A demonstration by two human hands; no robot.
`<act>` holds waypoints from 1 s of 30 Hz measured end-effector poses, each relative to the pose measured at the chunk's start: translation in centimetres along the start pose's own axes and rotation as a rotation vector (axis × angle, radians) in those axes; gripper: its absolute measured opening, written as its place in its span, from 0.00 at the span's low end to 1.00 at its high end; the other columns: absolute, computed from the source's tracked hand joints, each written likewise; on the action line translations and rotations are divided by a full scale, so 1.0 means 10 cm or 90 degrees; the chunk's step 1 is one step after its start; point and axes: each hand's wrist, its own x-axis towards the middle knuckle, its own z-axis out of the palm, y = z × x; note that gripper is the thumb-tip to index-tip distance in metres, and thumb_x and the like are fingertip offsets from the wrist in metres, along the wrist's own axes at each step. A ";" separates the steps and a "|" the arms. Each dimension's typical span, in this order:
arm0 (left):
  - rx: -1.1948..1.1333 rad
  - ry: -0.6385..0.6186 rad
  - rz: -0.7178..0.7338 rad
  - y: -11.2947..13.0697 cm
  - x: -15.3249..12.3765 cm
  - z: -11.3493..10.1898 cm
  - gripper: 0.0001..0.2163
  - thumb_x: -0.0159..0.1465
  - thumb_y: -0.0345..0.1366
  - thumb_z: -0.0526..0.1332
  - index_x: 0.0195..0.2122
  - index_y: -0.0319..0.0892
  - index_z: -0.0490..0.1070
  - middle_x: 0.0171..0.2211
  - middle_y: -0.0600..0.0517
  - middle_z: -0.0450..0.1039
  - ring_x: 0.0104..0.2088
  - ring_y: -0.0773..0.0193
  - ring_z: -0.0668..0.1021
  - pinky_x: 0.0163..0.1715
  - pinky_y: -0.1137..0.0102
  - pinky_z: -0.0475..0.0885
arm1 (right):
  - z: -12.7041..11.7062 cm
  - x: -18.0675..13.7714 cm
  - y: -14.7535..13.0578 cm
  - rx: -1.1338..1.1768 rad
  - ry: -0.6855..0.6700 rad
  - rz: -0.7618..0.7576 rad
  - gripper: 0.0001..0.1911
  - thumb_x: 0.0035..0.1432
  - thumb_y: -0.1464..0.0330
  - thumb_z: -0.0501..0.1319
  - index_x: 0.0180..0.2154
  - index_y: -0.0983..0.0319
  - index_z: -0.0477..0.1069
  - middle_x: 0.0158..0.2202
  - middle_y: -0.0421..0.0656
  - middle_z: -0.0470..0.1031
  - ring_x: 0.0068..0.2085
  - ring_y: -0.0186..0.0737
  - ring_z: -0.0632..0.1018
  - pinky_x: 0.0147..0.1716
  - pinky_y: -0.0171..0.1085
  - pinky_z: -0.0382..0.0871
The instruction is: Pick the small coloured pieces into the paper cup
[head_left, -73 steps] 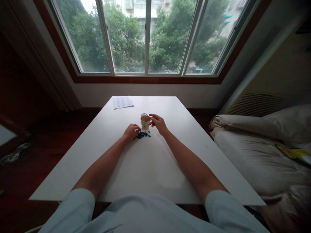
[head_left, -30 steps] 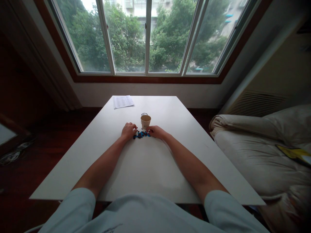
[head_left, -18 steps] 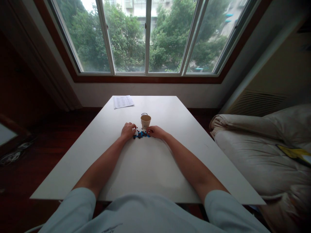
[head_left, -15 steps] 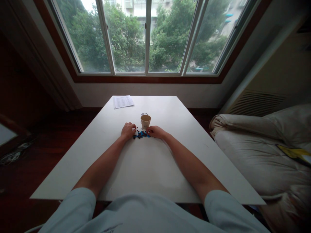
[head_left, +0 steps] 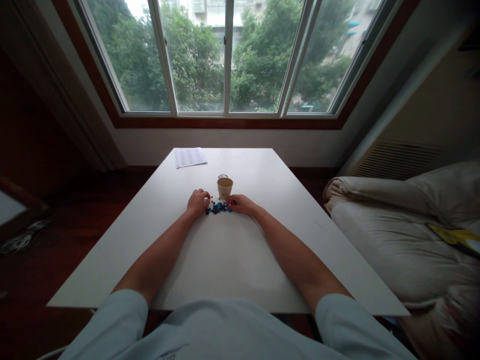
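A loose pile of small dark and blue pieces (head_left: 217,208) lies on the white table; they are too small to name. My left hand (head_left: 198,201) rests at the pile's left edge, its fingers curled in towards the thumb. On the right edge, my right hand (head_left: 241,203) has thumb and fingers pinched together beside the pieces. What either hand holds, if anything, is too small to make out. Just beyond the pile stands an upright tan paper cup (head_left: 225,188), its mouth facing up, close to my right fingertips.
Behind the cup lies a thin dark looped item (head_left: 223,176). Printed sheets of paper (head_left: 190,157) lie at the far left of the white table (head_left: 232,260). A beige sofa (head_left: 390,235) stands to the right, and a window (head_left: 225,60) is beyond the table.
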 end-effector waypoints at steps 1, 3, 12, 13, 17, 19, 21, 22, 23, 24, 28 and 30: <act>-0.006 0.007 0.004 0.01 0.00 0.00 0.08 0.62 0.35 0.59 0.36 0.44 0.78 0.41 0.45 0.74 0.46 0.54 0.72 0.48 0.62 0.68 | 0.00 0.00 0.00 0.001 -0.002 -0.001 0.12 0.52 0.68 0.61 0.39 0.60 0.78 0.26 0.37 0.70 0.28 0.33 0.68 0.30 0.31 0.56; -0.023 0.021 -0.001 0.03 -0.01 -0.01 0.08 0.63 0.34 0.58 0.37 0.44 0.77 0.41 0.46 0.75 0.44 0.56 0.74 0.47 0.63 0.68 | -0.01 0.00 -0.01 0.000 -0.008 -0.006 0.12 0.52 0.68 0.61 0.39 0.59 0.78 0.26 0.37 0.70 0.28 0.33 0.67 0.30 0.31 0.56; -0.123 0.075 -0.086 0.20 -0.05 -0.08 0.07 0.63 0.37 0.58 0.40 0.46 0.74 0.34 0.51 0.78 0.35 0.60 0.77 0.38 0.68 0.67 | 0.06 0.03 0.04 0.011 0.012 0.002 0.10 0.50 0.69 0.60 0.35 0.60 0.78 0.26 0.37 0.71 0.28 0.33 0.68 0.30 0.31 0.57; -0.142 0.085 -0.086 0.21 -0.05 -0.09 0.07 0.63 0.37 0.58 0.40 0.46 0.74 0.34 0.51 0.78 0.35 0.61 0.77 0.38 0.68 0.68 | 0.08 0.03 0.04 0.015 0.025 0.005 0.10 0.51 0.69 0.60 0.35 0.60 0.77 0.26 0.37 0.71 0.28 0.33 0.68 0.30 0.31 0.57; -0.258 0.109 -0.097 0.25 -0.02 -0.03 0.07 0.63 0.37 0.58 0.39 0.45 0.73 0.35 0.52 0.78 0.34 0.63 0.76 0.37 0.69 0.69 | 0.12 0.01 0.05 0.061 0.105 0.030 0.09 0.51 0.68 0.59 0.35 0.61 0.75 0.26 0.37 0.71 0.28 0.32 0.67 0.30 0.31 0.58; -0.340 0.105 -0.110 0.27 0.00 0.02 0.08 0.62 0.39 0.58 0.39 0.44 0.72 0.35 0.52 0.78 0.33 0.64 0.76 0.36 0.70 0.70 | 0.13 0.00 0.06 0.092 0.136 0.039 0.09 0.51 0.67 0.58 0.35 0.62 0.74 0.27 0.37 0.71 0.28 0.32 0.67 0.30 0.31 0.58; -0.439 0.107 -0.114 0.30 0.02 0.06 0.08 0.61 0.40 0.59 0.39 0.43 0.72 0.34 0.51 0.77 0.33 0.65 0.76 0.34 0.71 0.70 | 0.13 -0.01 0.07 0.118 0.160 0.044 0.09 0.50 0.67 0.58 0.35 0.62 0.73 0.27 0.37 0.72 0.28 0.32 0.67 0.30 0.32 0.59; -0.492 0.110 -0.119 0.32 0.03 0.08 0.09 0.61 0.40 0.60 0.39 0.42 0.72 0.34 0.51 0.77 0.32 0.65 0.76 0.33 0.71 0.70 | 0.13 -0.01 0.07 0.128 0.168 0.047 0.10 0.50 0.67 0.58 0.35 0.62 0.73 0.27 0.37 0.72 0.28 0.32 0.68 0.30 0.32 0.59; -0.542 0.112 -0.130 0.33 0.04 0.09 0.09 0.60 0.40 0.61 0.38 0.42 0.72 0.33 0.51 0.76 0.31 0.66 0.75 0.31 0.71 0.70 | 0.14 0.00 0.08 0.135 0.175 0.051 0.10 0.49 0.66 0.58 0.35 0.62 0.73 0.27 0.37 0.72 0.28 0.33 0.68 0.30 0.32 0.59; -0.587 0.111 -0.145 0.35 0.05 0.09 0.10 0.59 0.40 0.61 0.38 0.41 0.72 0.32 0.51 0.76 0.30 0.66 0.75 0.30 0.72 0.70 | 0.14 0.00 0.09 0.138 0.181 0.056 0.10 0.49 0.66 0.59 0.35 0.62 0.73 0.27 0.37 0.72 0.28 0.33 0.68 0.29 0.32 0.59; -0.708 0.094 -0.217 0.41 0.07 0.06 0.13 0.56 0.41 0.64 0.39 0.40 0.73 0.33 0.50 0.76 0.28 0.68 0.74 0.26 0.73 0.68 | 0.15 0.02 0.10 0.134 0.203 0.065 0.09 0.49 0.66 0.59 0.33 0.61 0.72 0.27 0.37 0.72 0.28 0.33 0.68 0.29 0.32 0.59; -0.742 0.087 -0.241 0.45 0.09 0.04 0.15 0.55 0.42 0.65 0.40 0.40 0.73 0.34 0.49 0.76 0.29 0.68 0.74 0.25 0.74 0.67 | 0.15 0.02 0.10 0.133 0.202 0.061 0.09 0.49 0.66 0.59 0.33 0.61 0.72 0.27 0.37 0.72 0.28 0.33 0.68 0.29 0.32 0.59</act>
